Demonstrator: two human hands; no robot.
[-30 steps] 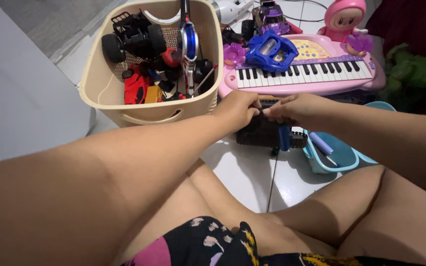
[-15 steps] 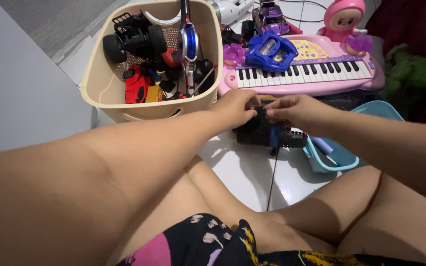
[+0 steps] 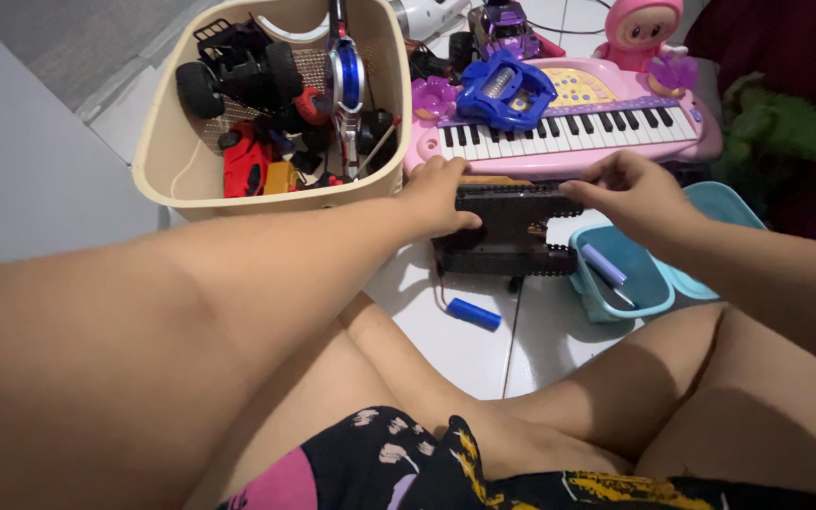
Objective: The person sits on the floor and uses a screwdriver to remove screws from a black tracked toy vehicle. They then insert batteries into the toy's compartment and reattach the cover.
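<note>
1. On the white tiled floor (image 3: 469,354), in front of the seated person's bare legs, a black tracked toy vehicle (image 3: 507,227) lies between both hands.
2. Left hand (image 3: 438,195): it rests on the left end of the tracked toy, fingers curled over the top edge and close together, thumb pressed against the near side. It is clamped on the toy's left end.
3. Right hand (image 3: 637,194): its fingers lie bent over the right end of the toy's upper track, fingertips touching the dark ridged strip. How tightly they grip cannot be told, since the palm hides the underside.
4. Tracked toy: it spans the gap between the two hands, its lower track showing below the fingers and its upper track right under them. It sits just in front of the pink toy keyboard (image 3: 569,132).
5. Blue cylinder (image 3: 473,314), a battery by the look of it: it lies loose on the tile near the toy's lower left corner, apart from both hands.
6. Teal plastic box (image 3: 649,283): it stands open just right of the toy, below the right wrist, with a pale lilac cylinder (image 3: 603,264) inside.
7. Beige basket (image 3: 158,156): left of the keyboard and above the left forearm, filled with toy cars and parts.
8. Blue toy piece (image 3: 502,90): it rests on the keyboard's keys.
</note>
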